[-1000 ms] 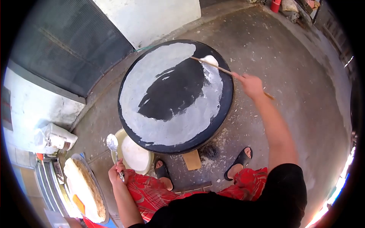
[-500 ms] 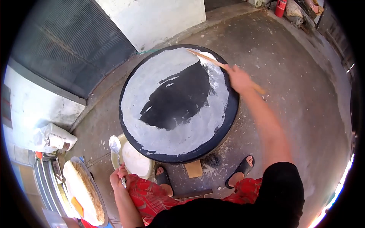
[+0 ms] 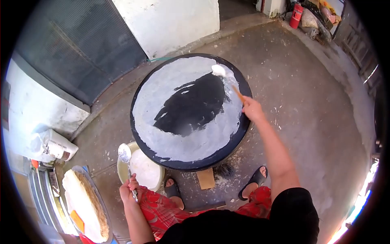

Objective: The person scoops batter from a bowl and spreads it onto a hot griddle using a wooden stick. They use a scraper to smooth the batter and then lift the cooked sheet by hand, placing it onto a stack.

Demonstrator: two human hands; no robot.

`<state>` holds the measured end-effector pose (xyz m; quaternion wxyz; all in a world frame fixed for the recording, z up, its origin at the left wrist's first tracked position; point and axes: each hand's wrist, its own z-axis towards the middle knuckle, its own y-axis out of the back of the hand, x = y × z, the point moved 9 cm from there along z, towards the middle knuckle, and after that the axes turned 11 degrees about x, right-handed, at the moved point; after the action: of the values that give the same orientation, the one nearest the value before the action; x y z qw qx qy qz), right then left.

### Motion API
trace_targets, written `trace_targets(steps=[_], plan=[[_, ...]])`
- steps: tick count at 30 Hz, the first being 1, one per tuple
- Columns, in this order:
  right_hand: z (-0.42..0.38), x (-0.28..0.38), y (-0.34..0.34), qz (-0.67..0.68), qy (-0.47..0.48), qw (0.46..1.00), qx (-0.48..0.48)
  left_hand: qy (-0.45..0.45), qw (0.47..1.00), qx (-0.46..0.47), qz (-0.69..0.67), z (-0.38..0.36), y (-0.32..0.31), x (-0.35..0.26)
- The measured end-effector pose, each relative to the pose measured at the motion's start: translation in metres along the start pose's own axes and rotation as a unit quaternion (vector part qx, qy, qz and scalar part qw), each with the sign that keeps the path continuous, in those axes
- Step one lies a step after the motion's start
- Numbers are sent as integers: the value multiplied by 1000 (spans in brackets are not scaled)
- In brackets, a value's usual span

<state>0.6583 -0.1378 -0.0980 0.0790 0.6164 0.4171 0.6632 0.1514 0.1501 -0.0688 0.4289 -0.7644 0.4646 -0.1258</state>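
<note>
My right hand (image 3: 252,110) is closed round a thin wooden batter spreader (image 3: 238,93), held over the right side of a big round black griddle (image 3: 246,131). Pale batter (image 3: 152,89) coats most of the griddle in a ring, with bare black showing in the middle. A thick white dollop (image 3: 218,70) of batter sits near the far right edge, beyond the spreader's tip. Near my knee, my left hand (image 3: 129,189) grips the handle of a metal ladle (image 3: 124,153). Its batter-smeared bowl is up beside a basin (image 3: 120,174) of white batter.
At the lower left a stack of thin flatbreads (image 3: 81,203) lies on a tray, with an orange piece (image 3: 76,220) on top. A white sack (image 3: 61,146) leans by the wall. A red fire extinguisher (image 3: 296,16) stands far right. Brown cardboard (image 3: 206,179) lies under the griddle's near edge.
My right hand has drawn the spreader back toward me, off the far edge, and the white dollop now shows whole. My left hand and the ladle have hardly moved.
</note>
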Motion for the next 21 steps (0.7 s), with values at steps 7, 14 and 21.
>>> trace_targets(steps=[7,14,21], plan=[[10,19,-22,89,-40,995,20,13,999,37,-9,-5,9,-10],[-49,60,-7,11,-76,995,67,16,999,34,-19,-10,14,-16],[-50,56,-60,37,31,999,-14,10,999,28,-17,-15,16,-18]])
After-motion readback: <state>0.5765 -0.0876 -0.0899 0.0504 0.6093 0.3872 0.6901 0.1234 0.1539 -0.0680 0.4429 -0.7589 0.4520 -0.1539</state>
